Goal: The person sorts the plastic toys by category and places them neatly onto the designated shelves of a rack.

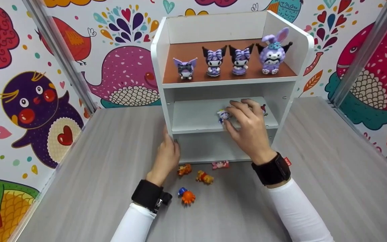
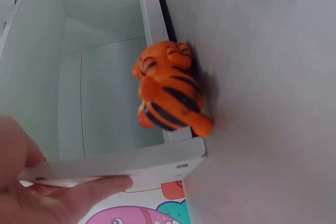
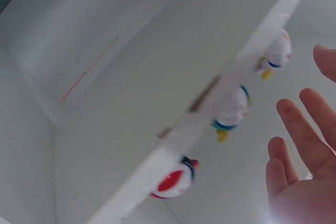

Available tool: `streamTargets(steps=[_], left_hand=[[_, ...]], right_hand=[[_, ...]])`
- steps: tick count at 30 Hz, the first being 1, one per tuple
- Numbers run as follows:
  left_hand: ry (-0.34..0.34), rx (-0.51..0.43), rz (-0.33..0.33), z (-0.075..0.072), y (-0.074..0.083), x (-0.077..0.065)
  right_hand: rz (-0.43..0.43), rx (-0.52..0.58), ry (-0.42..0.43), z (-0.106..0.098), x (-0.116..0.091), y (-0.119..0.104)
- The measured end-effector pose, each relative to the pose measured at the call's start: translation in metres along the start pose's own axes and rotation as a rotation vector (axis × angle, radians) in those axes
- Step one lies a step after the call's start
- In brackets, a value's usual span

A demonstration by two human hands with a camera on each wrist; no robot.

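My left hand (image 1: 166, 155) grips the left side panel (image 2: 121, 166) of a white shelf unit (image 1: 159, 50), with the thumb and fingers on opposite faces. My right hand (image 1: 250, 131) is at the middle shelf (image 1: 193, 112), its fingers spread and slightly bent. Close to its thumb stands a small white-and-blue duck-like figurine (image 1: 224, 115). In the right wrist view the fingers are apart from the figurines: one white with blue and yellow (image 3: 278, 51), another similar (image 3: 232, 109), and one red and white (image 3: 176, 179). The head view shows the hand hiding part of this row.
Purple-and-black figurines (image 1: 213, 62) stand along the brown top shelf (image 1: 188, 50). On the table (image 1: 119, 141) before the unit lie an orange tiger (image 1: 184, 169), a yellow bear (image 1: 205, 177), a pink figurine (image 1: 220, 164) and an orange-and-blue one (image 1: 188, 196). Patterned walls (image 1: 119, 72) enclose the table.
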State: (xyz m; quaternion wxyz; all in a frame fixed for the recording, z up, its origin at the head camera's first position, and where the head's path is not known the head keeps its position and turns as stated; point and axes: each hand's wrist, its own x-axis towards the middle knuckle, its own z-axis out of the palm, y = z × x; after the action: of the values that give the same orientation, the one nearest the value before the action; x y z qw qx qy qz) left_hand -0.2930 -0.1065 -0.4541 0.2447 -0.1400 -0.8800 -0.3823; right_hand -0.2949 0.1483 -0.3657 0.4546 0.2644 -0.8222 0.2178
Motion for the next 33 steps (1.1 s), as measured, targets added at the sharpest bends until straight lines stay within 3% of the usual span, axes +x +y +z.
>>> streamTargets(steps=[8, 15, 18, 23, 33], left_hand=[[0.02, 0.007, 0.02, 0.001, -0.001, -0.001], [0.003, 0.005, 0.009, 0.0, 0.001, 0.0], [0.0, 0.002, 0.01, 0.0, 0.0, 0.0], [0.002, 0.006, 0.016, 0.001, -0.002, 0.0], [0.023, 0.021, 0.039, 0.002, -0.002, -0.001]], right_hand=[[-0.065, 0.075, 0.017, -0.01, -0.002, -0.014], [-0.168, 0.163, -0.055, -0.011, -0.007, -0.027], [-0.267, 0.181, -0.122, -0.007, -0.011, -0.032], [-0.428, 0.177, -0.314, 0.003, -0.02, -0.042], [-0.487, 0.074, -0.539, 0.016, -0.035, -0.059]])
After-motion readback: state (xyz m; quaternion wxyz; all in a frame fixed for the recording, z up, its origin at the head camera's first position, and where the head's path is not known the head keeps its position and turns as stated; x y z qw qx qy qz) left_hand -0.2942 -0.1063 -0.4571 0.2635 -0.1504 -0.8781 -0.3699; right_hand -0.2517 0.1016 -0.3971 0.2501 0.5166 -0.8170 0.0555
